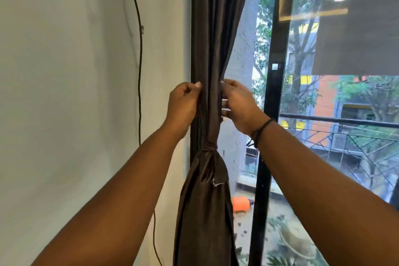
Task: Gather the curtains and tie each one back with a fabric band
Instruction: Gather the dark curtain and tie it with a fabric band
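Nearest the camera, two bare forearms rise from the 7 and 4 o'clock corners and meet just above the middle of the view. The right forearm wears a dark cord bracelet point(262, 130) at the wrist.

The left hand point(183, 107) sits at about 9 o'clock from the curtain's gathered neck, its fingers point(197, 86) curled and pinching the left edge of the fabric, thumb tip pressed on the cloth. The right hand point(239, 106) is just across at 3 o'clock from the same spot, its fingers curled round the right edge of the fabric; their tips go behind the folds, so how far they wrap cannot be told. The two hands are near each other, with only the narrow bunch of cloth between them.

The dark brown curtain point(207, 211) hangs in the middle of the view, from 12 o'clock down to 6 o'clock, drawn into one tight column against the window's left frame. Below the hands, toward 6 o'clock, a fabric band point(210, 146) of the same brown is wrapped round the gathered curtain, cinching it; the cloth bulges out again beneath it.

At 9 o'clock stands a pale wall point(75, 93), with a thin black cable point(140, 60) running down it. Farther off, at 3 o'clock, the window glass point(345, 114) with its black upright frame point(272, 93) shows trees, a railing and coloured buildings outside.
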